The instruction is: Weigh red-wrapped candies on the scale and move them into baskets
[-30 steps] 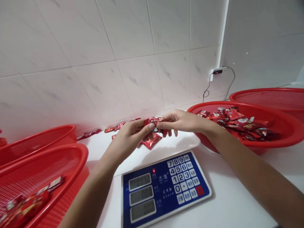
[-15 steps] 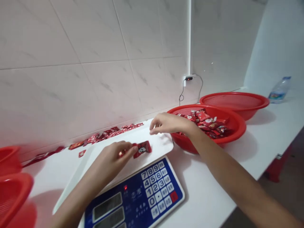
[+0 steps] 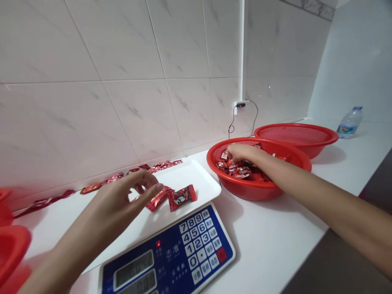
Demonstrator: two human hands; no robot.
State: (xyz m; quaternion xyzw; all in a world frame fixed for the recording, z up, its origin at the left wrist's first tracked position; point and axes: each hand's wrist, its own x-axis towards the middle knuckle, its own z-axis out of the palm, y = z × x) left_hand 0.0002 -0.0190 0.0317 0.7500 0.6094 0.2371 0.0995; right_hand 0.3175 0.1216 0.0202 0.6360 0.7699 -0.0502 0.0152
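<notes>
My left hand hovers over the scale's white tray, its thumb and forefinger apart and nothing seen between them. Just beyond the thumb tip lie a red wrapped candy with a dark printed label and more red-wrapped candies, partly hidden by that hand. In a red mesh basket, my right hand reaches among many wrapped candies. Its fingers are curled down, and whatever they grip is hidden. Below the tray is the scale's blue keypad panel, with a lit red light.
A second red basket stands behind the first, with a plastic water bottle beyond it. Red wrapped candies line the foot of the tiled wall. Another red basket is at the left edge. A cable hangs from the socket.
My right hand has gone from above the tray's far corner into the candy basket. My left hand has drawn back leftward from the candy, which now lies on the tray.
</notes>
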